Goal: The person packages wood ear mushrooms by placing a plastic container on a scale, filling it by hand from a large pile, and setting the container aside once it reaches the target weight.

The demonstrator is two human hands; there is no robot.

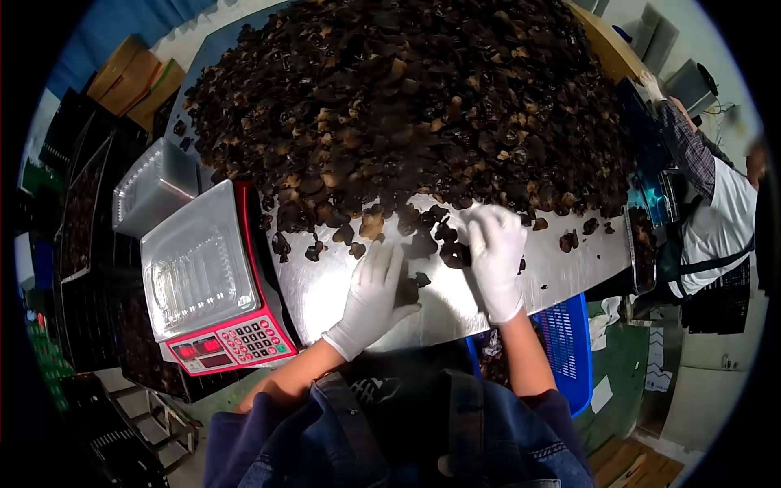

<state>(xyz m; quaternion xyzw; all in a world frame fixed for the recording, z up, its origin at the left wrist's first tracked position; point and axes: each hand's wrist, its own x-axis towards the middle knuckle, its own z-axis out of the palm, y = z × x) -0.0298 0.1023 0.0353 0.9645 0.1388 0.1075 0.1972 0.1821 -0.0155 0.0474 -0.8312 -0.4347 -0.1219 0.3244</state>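
Note:
A huge heap of dark brown wood ear mushrooms (pixel 407 106) covers most of the metal table (pixel 317 285). My left hand (pixel 373 297), in a white glove, lies low over the bare metal with its fingers stretched forward and its thumb apart. A small dark mushroom piece (pixel 421 280) is beside that thumb. My right hand (pixel 498 259), also gloved, is at the heap's near edge with fingers curled down; what they hold, if anything, is hidden. Touching or close beside it is a round dark mushroom piece (pixel 455 255). Several loose pieces lie between my hands.
A red weighing scale (pixel 236 346) with clear plastic trays (pixel 199 264) on it stands at the left, more trays (pixel 154 187) behind. A blue crate (pixel 569 358) sits below the near edge. Another person (pixel 712 211) works at the right. Black crates (pixel 85 203) line the left.

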